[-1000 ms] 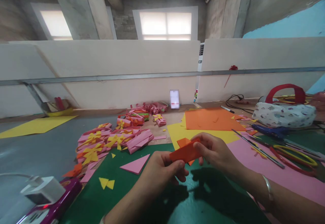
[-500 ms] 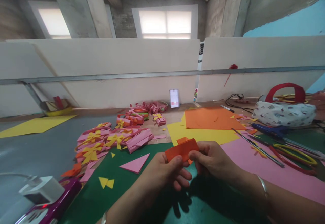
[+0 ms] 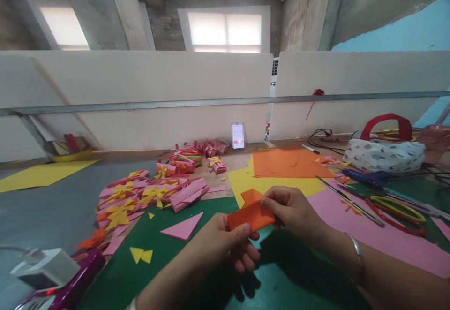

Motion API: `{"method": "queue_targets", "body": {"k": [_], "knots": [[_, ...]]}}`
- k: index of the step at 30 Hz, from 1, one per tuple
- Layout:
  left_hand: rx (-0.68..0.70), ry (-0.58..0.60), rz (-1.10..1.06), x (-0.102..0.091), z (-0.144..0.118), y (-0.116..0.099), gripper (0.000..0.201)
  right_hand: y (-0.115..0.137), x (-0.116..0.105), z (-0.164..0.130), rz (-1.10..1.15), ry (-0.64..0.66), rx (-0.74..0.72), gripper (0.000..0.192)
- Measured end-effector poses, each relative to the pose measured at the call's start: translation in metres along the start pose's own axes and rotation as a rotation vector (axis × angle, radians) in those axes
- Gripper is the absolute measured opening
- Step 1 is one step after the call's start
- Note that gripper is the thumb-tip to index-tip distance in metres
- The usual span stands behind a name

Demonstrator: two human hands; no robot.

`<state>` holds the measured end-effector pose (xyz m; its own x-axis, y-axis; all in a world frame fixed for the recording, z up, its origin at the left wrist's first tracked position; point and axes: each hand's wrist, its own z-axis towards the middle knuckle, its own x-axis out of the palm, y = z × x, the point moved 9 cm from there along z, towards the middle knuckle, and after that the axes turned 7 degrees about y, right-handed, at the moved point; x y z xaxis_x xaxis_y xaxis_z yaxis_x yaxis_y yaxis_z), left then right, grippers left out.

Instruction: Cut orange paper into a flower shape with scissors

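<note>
A person's left hand [image 3: 228, 242] and right hand [image 3: 290, 210] grip a folded orange paper [image 3: 249, 217] between them, above a desk [image 3: 235, 161]. Beneath both hands a green sheet [image 3: 116, 272] spreads toward the wearer, giving them room; its far edge lies just beyond, near a yellow sheet [image 3: 239, 181], while a pink sheet [image 3: 404, 249] borders the right forearm. A pink triangle [image 3: 183, 228] lies left of the left hand. Well beyond the right hand, to its right, sits a patterned pouch [image 3: 385, 155], contents hidden; far left of the left hand, a yellow-based holder [image 3: 75, 156] carries red items [image 3: 72, 142].
</note>
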<state>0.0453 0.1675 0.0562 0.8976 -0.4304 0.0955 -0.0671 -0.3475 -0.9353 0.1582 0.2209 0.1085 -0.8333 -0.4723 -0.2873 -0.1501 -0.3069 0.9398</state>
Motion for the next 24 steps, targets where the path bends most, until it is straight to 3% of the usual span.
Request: {"method": "queue_targets", "body": {"k": [5, 11, 16, 20, 24], "knots": [[0.077, 0.001, 0.095, -0.011, 0.003, -0.006, 0.031, 0.010, 0.007, -0.002, -0.137, 0.053, -0.098, 0.011], [-0.020, -0.012, 0.316, -0.001, 0.010, 0.015, 0.006, 0.019, 0.038, -0.008, -0.371, 0.178, -0.224, 0.007], [0.035, -0.083, 0.122, 0.005, 0.011, 0.022, 0.018, 0.018, 0.058, -0.007, -0.595, 0.246, -0.242, 0.011], [0.032, 0.007, 0.095, 0.009, 0.015, 0.018, 0.030, 0.021, 0.055, -0.008, -0.641, 0.215, -0.166, 0.011], [0.028, 0.017, 0.112, 0.008, 0.014, 0.011, 0.034, 0.029, 0.053, -0.013, -0.634, 0.267, -0.147, 0.018]]}}
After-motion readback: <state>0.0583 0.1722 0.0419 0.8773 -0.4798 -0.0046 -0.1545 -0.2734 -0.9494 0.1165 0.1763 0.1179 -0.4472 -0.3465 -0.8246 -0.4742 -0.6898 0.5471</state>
